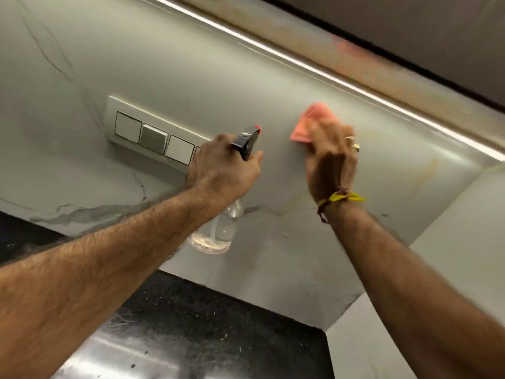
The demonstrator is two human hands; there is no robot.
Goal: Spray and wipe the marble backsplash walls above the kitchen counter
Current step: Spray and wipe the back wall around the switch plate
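The grey-white marble backsplash [218,64] with dark veins fills most of the view. My left hand [224,168] grips the black trigger head of a clear spray bottle [216,233], which hangs below the fist with a little liquid at its bottom; its nozzle points at the wall. My right hand [332,162] presses a pink cloth [308,124] flat against the wall to the right of the bottle. The hand covers most of the cloth and is blurred by motion. A yellow thread band sits on that wrist.
A white switch panel [153,135] is set in the wall just left of my left hand. A lit strip [328,75] runs under the upper cabinet. The black speckled counter [218,324] lies below, and a side wall [464,228] meets the backsplash at the right corner.
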